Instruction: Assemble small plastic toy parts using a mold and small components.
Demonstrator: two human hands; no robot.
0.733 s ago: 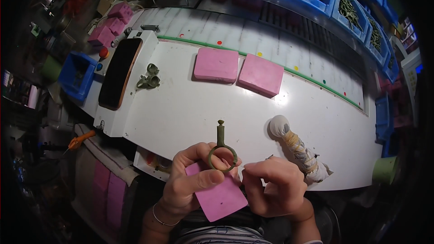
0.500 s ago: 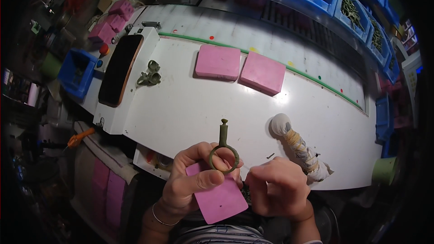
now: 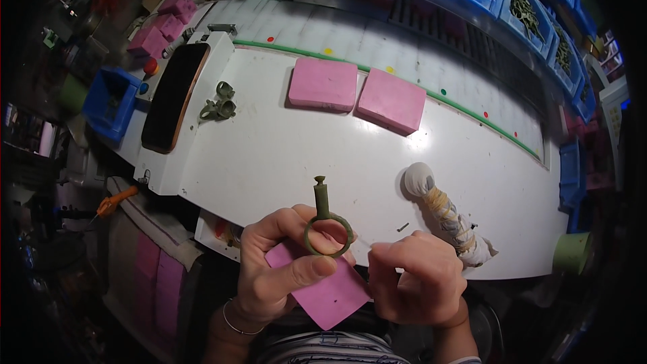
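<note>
My left hand (image 3: 276, 266) pinches a green wax ring (image 3: 308, 232) between thumb and fingers. The ring's straight stem points up, away from me, and ends in a small knob. Under the ring, the same hand keeps a thin pink slab (image 3: 331, 296) with a small dark mark on it. To its right, my right hand (image 3: 421, 276) is closed with the fingers curled, close to the slab's right corner. Whatever its fingers may hold is hidden. A tiny dark sliver (image 3: 403, 227) lies on the white table (image 3: 283, 162) just beyond that hand.
Two pink blocks (image 3: 323, 84) lie by the green-edged strip with coloured dots (image 3: 443, 92). A cloth-wrapped bundle with a round white end (image 3: 419, 180) lies at right. Green ring pieces (image 3: 219, 104) sit left, beside a phone-like dark panel (image 3: 175, 98). Blue bins (image 3: 465, 7) hang far right.
The ring and slab have shifted slightly left, and the slab has turned a little. The coloured dots on the far strip have moved left. My right hand has barely moved.
</note>
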